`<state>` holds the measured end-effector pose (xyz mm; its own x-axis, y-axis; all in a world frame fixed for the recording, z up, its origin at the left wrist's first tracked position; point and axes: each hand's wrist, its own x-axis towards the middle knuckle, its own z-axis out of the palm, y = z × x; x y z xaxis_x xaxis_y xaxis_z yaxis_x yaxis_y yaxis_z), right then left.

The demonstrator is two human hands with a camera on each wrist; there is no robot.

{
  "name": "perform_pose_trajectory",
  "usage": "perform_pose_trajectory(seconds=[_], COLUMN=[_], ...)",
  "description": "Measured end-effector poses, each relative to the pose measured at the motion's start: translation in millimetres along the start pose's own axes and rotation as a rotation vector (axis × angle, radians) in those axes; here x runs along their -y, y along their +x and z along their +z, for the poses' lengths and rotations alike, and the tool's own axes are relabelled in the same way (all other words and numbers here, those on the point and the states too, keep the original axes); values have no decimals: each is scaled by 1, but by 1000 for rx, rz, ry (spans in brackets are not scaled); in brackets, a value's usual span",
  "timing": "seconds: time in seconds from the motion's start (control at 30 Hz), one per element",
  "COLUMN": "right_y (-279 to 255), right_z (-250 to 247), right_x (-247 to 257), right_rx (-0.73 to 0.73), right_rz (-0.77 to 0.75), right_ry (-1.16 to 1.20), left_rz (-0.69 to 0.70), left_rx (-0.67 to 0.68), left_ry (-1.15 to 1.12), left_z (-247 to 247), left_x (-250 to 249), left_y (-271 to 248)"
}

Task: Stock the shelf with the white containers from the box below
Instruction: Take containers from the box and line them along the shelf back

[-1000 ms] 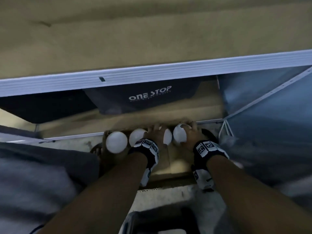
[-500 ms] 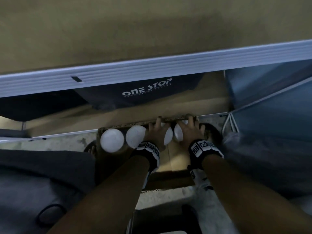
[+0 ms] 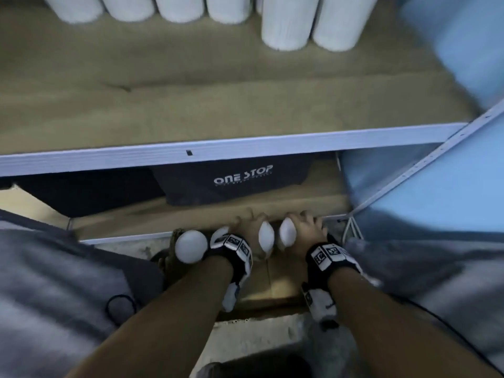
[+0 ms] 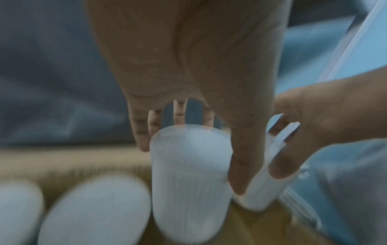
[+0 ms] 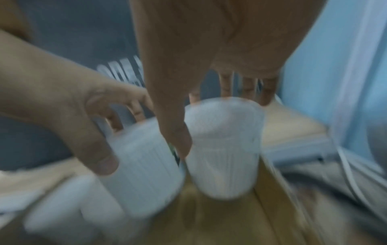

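**White containers gripped two at a time in the box**

White containers are being taken up in a pair, one per hand, presumably so that each trip to the shelf carries two. The left hand (image 4: 188, 69) is wrapped from above round one ribbed white container (image 4: 189, 174), thumb on the near side and fingers (image 4: 142, 132) curled over the far rim. The right hand (image 5: 209, 49) is closed the same way on a second container (image 5: 226, 145), just beside the first. Both containers are tilted, apparently to clear their neighbours on the way out.

Two more containers (image 3: 191, 246) are left standing upright at the left in the cardboard box (image 3: 272, 285), which sits on the floor below the shelving. A dark "ONE STOP" bag (image 3: 240, 181) is stored on the lower level behind the box. Higher up, behind the shelf's white edge (image 3: 245, 148), a row of stocked containers (image 3: 286, 25) is set at the back of the brown board, so the open front strip is probably meant for this pair.
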<state>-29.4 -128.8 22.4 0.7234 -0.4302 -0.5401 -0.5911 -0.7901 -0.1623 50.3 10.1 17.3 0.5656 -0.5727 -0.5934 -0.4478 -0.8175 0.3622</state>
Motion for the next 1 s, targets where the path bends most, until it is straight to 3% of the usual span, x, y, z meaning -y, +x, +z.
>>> perform_pose_trajectory(seconds=[0.2, 0.73, 1.0], right_y=[-50, -174, -191], right_z=[-67, -188, -238], right_x=[18, 49, 82], right_rx=[-110, -315, -493], right_rz=[-76, -342, -491], right_ry=[53, 48, 190], left_rz=[40, 137, 178], left_rx=[-131, -313, -478], left_ry=[45, 143, 105], left_z=[-60, -185, -250], left_x=[-19, -56, -47], left_y=[-52, -194, -246])
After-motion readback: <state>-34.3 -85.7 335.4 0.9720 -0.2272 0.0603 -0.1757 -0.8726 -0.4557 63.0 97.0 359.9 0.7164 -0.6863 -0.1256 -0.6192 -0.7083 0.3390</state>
